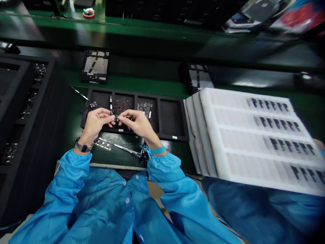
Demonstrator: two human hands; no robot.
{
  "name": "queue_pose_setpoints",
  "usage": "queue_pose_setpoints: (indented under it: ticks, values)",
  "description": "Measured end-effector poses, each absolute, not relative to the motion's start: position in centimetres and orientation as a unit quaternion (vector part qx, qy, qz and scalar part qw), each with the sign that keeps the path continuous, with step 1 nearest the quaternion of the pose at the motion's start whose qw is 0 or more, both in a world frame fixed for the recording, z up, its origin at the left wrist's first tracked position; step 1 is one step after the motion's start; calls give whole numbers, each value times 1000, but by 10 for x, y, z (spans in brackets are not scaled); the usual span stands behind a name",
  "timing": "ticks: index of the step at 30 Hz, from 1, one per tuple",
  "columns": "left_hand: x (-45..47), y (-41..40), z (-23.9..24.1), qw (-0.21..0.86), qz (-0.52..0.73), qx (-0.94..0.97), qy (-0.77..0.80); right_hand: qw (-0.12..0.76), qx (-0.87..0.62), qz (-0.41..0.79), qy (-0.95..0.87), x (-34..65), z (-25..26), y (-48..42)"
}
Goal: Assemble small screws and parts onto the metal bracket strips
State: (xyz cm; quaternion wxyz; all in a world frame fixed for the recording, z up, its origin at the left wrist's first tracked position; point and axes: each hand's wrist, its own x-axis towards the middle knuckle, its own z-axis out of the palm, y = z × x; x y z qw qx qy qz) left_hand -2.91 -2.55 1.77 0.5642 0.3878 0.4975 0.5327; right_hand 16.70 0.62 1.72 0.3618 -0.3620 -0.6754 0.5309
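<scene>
Between my two hands is a small circuit board (116,118), pinched at its ends over the front of a black foam tray (162,134). My left hand (98,122) has thumb and fingers closed on its left end; my right hand (135,122) grips the right end. Fingers cover much of the board. Inside the tray, one compartment holds small parts with red and black wires (123,104), and the compartment beside it holds several small boards (145,107). Below my hands lie a strip of boards (103,144) and a thin strip like a flex cable (124,148).
Stacked white foam trays (220,135) with black parts stand at the right, close to another person's blue clothing (241,206). Tall black foam trays (48,112) with boards fill the left. Black fixtures (95,66) sit behind, beneath a green shelf (142,28) bearing a red tape roll (88,14).
</scene>
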Motion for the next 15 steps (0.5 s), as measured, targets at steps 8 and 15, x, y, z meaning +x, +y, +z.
queue_pose_setpoints:
  ticks: [8,15]
  values:
    - [-32,-25,20,592,507,389,491,318,-343,617,-633,173,14,8]
    - [-31,-30,23,577,505,409,495,335,-359,592,-640,171,15,7]
